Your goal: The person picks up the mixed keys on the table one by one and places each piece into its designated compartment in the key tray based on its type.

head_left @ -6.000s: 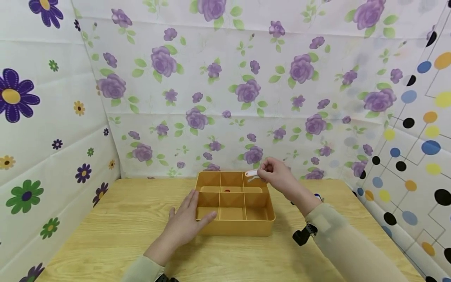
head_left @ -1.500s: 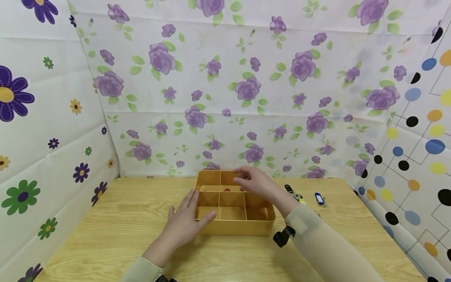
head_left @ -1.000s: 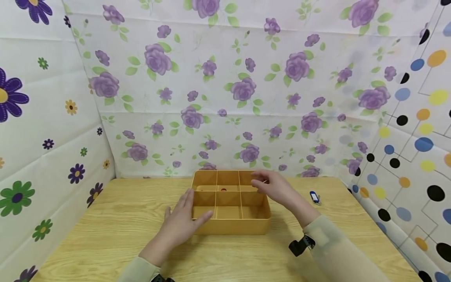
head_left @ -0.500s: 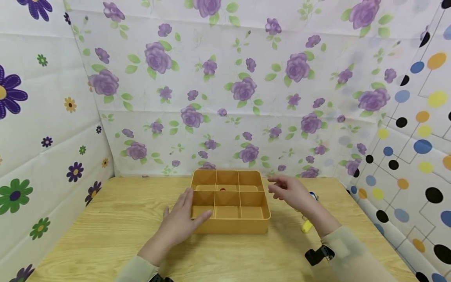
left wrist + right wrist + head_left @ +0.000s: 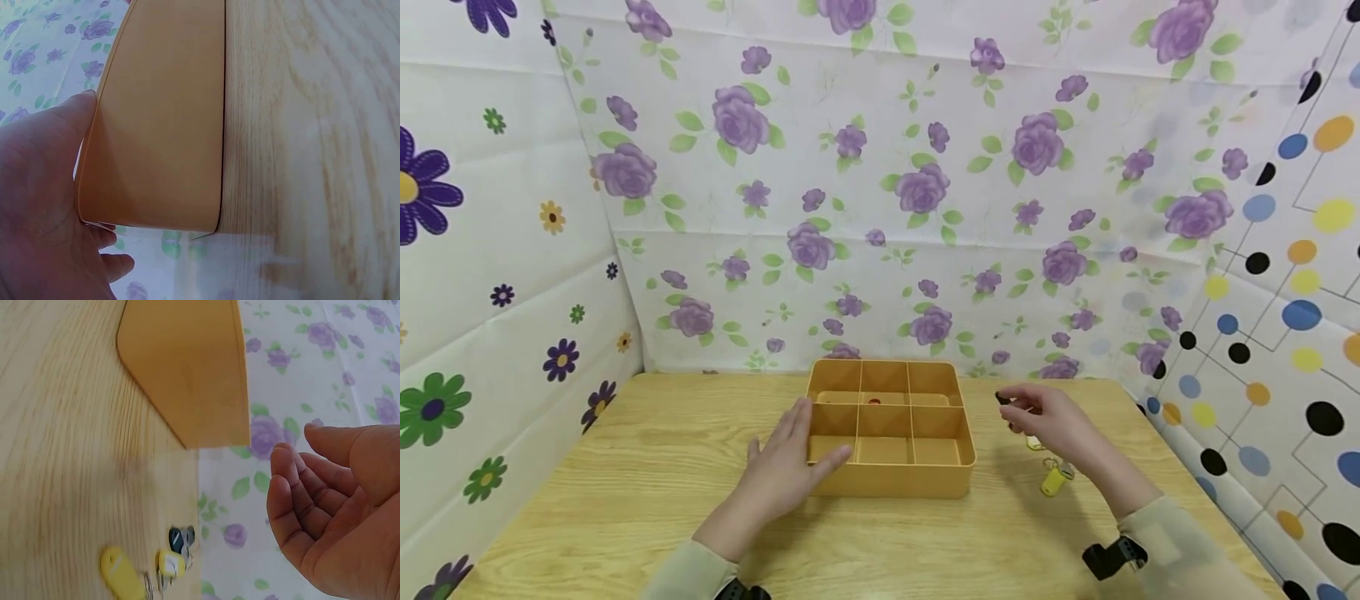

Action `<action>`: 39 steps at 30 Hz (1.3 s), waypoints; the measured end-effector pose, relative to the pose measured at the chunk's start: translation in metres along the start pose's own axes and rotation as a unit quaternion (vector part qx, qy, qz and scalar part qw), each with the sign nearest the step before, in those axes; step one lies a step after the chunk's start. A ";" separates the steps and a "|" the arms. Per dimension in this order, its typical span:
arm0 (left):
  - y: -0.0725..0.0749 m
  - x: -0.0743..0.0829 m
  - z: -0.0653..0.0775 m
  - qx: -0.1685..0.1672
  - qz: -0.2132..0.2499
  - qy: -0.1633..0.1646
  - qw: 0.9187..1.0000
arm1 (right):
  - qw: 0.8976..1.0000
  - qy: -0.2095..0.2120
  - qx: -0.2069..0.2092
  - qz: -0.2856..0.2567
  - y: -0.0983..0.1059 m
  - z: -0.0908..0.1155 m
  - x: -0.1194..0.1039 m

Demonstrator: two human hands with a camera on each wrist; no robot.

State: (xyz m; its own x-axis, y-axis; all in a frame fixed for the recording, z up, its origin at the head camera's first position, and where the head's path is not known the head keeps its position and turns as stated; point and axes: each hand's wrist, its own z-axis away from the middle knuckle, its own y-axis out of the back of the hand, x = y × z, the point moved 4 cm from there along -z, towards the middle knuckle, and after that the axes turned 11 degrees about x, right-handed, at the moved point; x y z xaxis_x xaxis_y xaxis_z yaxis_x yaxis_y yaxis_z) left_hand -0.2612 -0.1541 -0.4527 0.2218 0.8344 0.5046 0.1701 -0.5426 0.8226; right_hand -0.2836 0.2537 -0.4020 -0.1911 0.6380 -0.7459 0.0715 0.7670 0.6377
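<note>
Clock set on the box (image 5: 895,482), 12 away from the person. Box stands on the bench (image 5: 647,500).

Target, as judged from the reach: black tag (image 5: 177,540) with metal keys (image 5: 185,542), flat on the bench between 2 and 3 o'clock of the box. Labelled tag (image 5: 170,563) lies close by; yellow tag (image 5: 1054,481) farther toward 4.

Handling (estimate): tags light, stiff, smooth, likely plastic; apt to skid on the bench, with keys swinging once lifted. Not fragile. Best hold: pinch across the black tag's long edges, clear of the keys. Box looks stiff and light; steady it by the rim.

Right hand (image 5: 1052,421), at 3 o'clock: fingers loosely curled, gap to the thumb, nothing visible between them. Left hand (image 5: 778,475), at 8: fingers fairly straight along the box wall, thumb spread over the front rim, no tight grip.

Versus 0.5 s ago: right hand shifted toward 3, away from the box; blue tag no longer visible, perhaps behind it. Box and left hand unchanged. Versus 6 s ago: white tag gone from the right fingers; its compartment cannot be told.
</note>
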 end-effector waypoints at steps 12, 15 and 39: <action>0.003 0.000 -0.003 -0.001 -0.001 -0.003 1.000 | 0.999 -0.008 -0.003 0.034 0.025 0.010 0.019; 0.005 0.001 -0.003 -0.003 0.000 -0.003 1.000 | 0.999 -0.008 -0.010 0.038 0.030 0.014 0.023; 0.006 0.003 0.001 0.002 -0.002 -0.012 1.000 | 0.998 -0.049 -0.040 0.012 0.047 0.031 0.076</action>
State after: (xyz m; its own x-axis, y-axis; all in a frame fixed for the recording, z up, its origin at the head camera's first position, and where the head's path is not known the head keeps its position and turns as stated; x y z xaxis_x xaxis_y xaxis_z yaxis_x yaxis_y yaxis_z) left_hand -0.2585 -0.1551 -0.4465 0.2438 0.8339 0.4951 0.1752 -0.5400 0.8233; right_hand -0.2647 0.3405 -0.4347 -0.0942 0.6625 -0.7431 -0.0042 0.7461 0.6658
